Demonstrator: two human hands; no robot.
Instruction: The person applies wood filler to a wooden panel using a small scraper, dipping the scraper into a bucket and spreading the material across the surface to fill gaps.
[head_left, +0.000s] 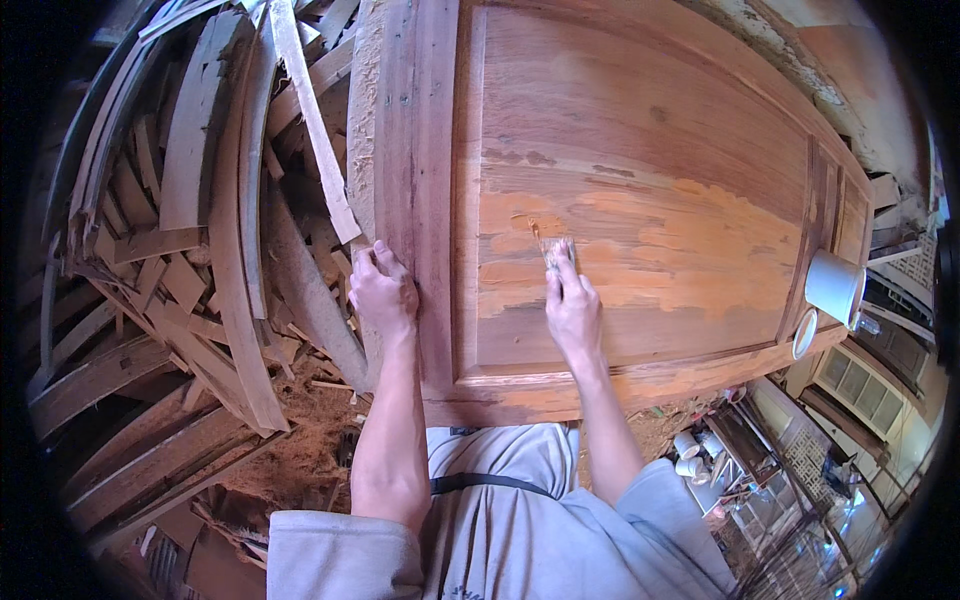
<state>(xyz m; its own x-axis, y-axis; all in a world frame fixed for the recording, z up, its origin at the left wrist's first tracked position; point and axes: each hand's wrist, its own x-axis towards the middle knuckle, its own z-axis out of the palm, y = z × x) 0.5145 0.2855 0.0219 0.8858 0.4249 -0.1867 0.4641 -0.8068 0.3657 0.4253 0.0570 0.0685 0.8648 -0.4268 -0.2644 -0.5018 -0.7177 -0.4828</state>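
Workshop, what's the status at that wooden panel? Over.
Right hand gripping scraper; left hand at left edge of wooden panel. Panel partly smeared with orange paste. White bucket off right, clear of hands.

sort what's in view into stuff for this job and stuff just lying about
Likely in the job:
- wooden door
- orange paste smeared on it
- scraper in the right hand
- white tub, contents hidden

Apparently lying about:
- scrap wood
- sawdust
- white containers, lower right

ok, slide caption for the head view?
Right hand holds a scraper on the orange-smeared door, left hand at its edge.
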